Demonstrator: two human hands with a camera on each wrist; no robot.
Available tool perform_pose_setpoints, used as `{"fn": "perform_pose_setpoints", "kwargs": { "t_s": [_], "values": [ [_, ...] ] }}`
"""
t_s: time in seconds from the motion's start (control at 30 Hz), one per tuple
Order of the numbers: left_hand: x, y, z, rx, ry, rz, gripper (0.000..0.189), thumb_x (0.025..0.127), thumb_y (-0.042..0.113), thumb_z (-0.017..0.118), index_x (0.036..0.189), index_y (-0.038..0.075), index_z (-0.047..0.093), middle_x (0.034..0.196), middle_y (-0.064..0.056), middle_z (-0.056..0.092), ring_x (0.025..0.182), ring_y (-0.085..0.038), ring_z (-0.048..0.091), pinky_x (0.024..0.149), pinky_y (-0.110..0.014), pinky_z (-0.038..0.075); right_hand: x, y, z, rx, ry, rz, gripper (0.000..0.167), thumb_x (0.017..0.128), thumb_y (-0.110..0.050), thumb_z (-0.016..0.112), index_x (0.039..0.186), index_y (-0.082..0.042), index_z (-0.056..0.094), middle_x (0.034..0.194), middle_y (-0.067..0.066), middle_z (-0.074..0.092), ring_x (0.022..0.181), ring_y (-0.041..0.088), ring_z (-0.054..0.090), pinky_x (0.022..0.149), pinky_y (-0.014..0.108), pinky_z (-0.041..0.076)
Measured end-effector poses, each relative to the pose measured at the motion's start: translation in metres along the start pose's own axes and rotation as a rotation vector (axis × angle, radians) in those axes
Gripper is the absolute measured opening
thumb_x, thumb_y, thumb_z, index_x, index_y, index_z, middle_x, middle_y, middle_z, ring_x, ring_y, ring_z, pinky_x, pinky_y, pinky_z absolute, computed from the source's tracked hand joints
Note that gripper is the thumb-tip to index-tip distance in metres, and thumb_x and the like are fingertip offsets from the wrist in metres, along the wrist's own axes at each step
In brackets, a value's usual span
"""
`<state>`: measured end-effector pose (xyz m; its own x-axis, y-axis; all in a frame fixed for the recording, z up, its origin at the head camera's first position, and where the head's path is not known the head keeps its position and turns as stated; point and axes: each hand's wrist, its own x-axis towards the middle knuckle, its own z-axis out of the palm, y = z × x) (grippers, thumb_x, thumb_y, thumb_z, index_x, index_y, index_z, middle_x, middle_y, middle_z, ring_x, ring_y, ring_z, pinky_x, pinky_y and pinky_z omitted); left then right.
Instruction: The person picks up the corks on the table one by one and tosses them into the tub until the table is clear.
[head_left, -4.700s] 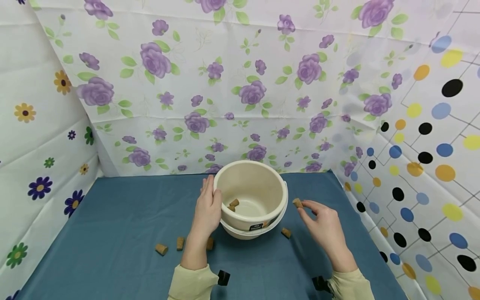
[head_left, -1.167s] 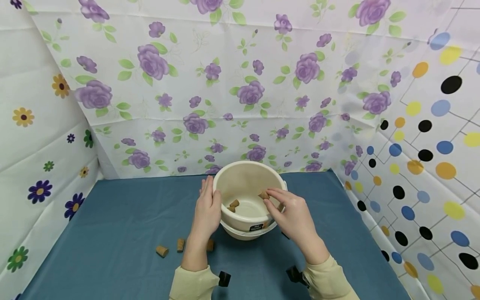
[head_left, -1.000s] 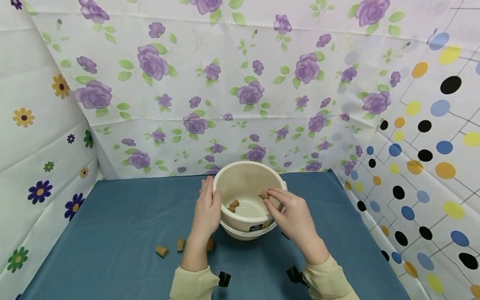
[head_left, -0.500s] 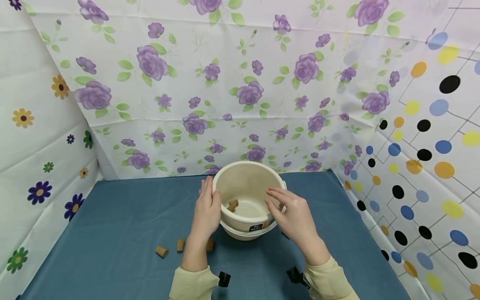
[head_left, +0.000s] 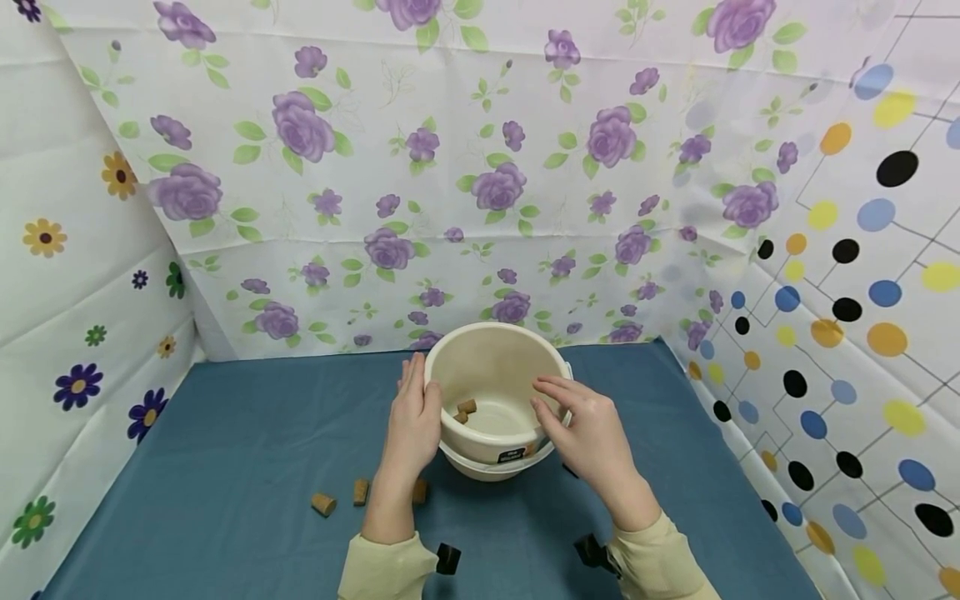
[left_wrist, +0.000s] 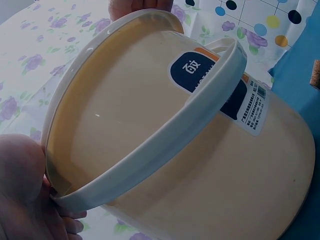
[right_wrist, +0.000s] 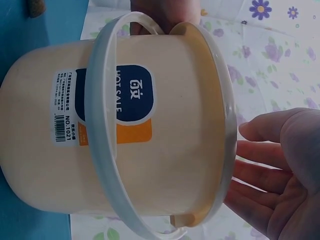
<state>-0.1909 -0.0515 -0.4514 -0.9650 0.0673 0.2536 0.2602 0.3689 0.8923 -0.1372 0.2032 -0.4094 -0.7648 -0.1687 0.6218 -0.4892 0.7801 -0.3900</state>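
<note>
A cream bucket (head_left: 498, 442) with a white handle (left_wrist: 165, 145) stands on the blue cloth, its mouth facing me. My left hand (head_left: 412, 421) holds its left side, thumb at the rim and fingers along the outer wall. Over the right rim hovers my right hand (head_left: 588, 429), fingers extended and apart, nothing between them. In the right wrist view that right hand (right_wrist: 280, 170) is just beyond the rim. Brown corks (head_left: 467, 406) lie together at the left of the bucket's floor, partly overlapping.
On the cloth left of the bucket lie a cork (head_left: 323, 504) and a second cork (head_left: 361, 492). Another cork (head_left: 420, 491) is partly behind the left wrist. One more sits mostly hidden under the right hand. Patterned sheets (head_left: 495, 183) enclose the back and sides.
My right hand took a cork from the bucket's right side to over its mouth and let it go inside. The corks in there shifted slightly. The left hand stayed on the bucket.
</note>
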Motion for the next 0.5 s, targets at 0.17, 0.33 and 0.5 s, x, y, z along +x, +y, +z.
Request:
{"fn": "perform_pose_setpoints", "kwargs": {
  "t_s": [0.17, 0.33, 0.5],
  "values": [
    [0.0003, 0.0, -0.0005, 0.003, -0.001, -0.003, 0.061, 0.117, 0.028, 0.036, 0.172, 0.009, 0.016, 0.178, -0.005, 0.014, 0.164, -0.019, 0.001, 0.133, -0.048, 0.004, 0.0, 0.0007, -0.0007, 0.001, 0.0, -0.002, 0.025, 0.098, -0.018, 0.08, 0.121, -0.007, 0.082, 0.127, 0.011, 0.076, 0.09, 0.024, 0.077, 0.051, 0.025, 0.046],
    [-0.0004, 0.0011, -0.0007, 0.005, -0.001, -0.007, 0.061, 0.117, 0.028, 0.036, 0.172, 0.009, 0.017, 0.178, -0.005, 0.014, 0.164, -0.019, 0.001, 0.133, -0.049, 0.004, -0.0007, 0.0015, -0.0014, 0.004, 0.003, -0.001, 0.025, 0.098, -0.018, 0.08, 0.121, -0.007, 0.082, 0.127, 0.011, 0.076, 0.094, 0.026, 0.077, 0.052, 0.025, 0.048],
    [-0.0003, 0.0019, -0.0007, 0.007, -0.003, -0.003, 0.061, 0.117, 0.027, 0.036, 0.172, 0.008, 0.017, 0.178, -0.005, 0.014, 0.164, -0.019, 0.002, 0.133, -0.049, 0.004, -0.003, 0.0034, -0.0023, 0.009, 0.016, 0.008, 0.025, 0.099, -0.018, 0.08, 0.122, -0.008, 0.082, 0.128, 0.011, 0.076, 0.092, 0.024, 0.078, 0.053, 0.025, 0.049]
  ]
}}
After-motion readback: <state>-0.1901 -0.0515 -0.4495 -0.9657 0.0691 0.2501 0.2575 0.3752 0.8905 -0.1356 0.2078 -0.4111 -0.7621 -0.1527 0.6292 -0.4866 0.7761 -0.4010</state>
